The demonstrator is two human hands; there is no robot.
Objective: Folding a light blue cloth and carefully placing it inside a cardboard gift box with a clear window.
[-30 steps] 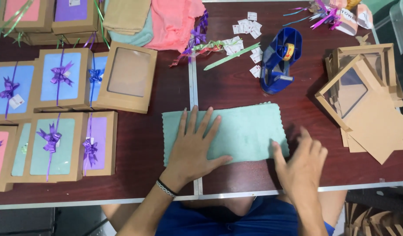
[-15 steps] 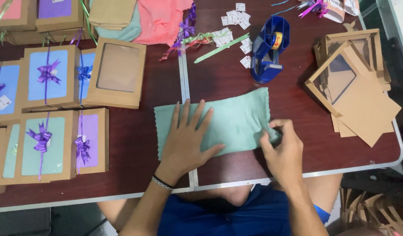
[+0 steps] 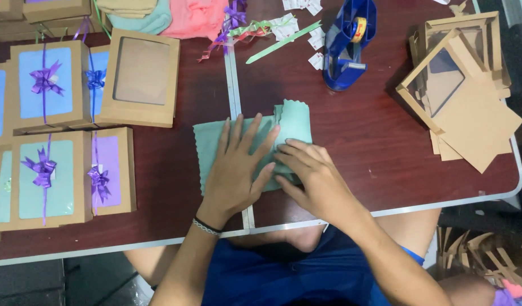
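left hand (image 3: 235, 164) lies flat with fingers spread, palm down on the mint-green cloth (image 3: 292, 122), pinning its left and middle part to the tabletop (image 3: 357, 141). right hand (image 3: 312, 175) rests just beside it, fingers extended and held close together, pressing the folded right part of the cloth down; neither hand pinches or grips anything. the cloth sits near the front edge of the tabletop, across the metal seam between the two panels, with one scalloped flap showing above the fingertips.

risk: the fold probably holds by hand pressure alone. if either hand lifts unevenly, the flap may spring open or slide, leaving the edges misaligned. the raised seam under the cloth may also skew the crease.

left of the hands stand windowed cardboard boxes with purple bows (image 3: 43, 175). farther back sits a blue tape dispenser (image 3: 346, 48); to the right, a stack of flat cardboard lids (image 3: 459, 96).
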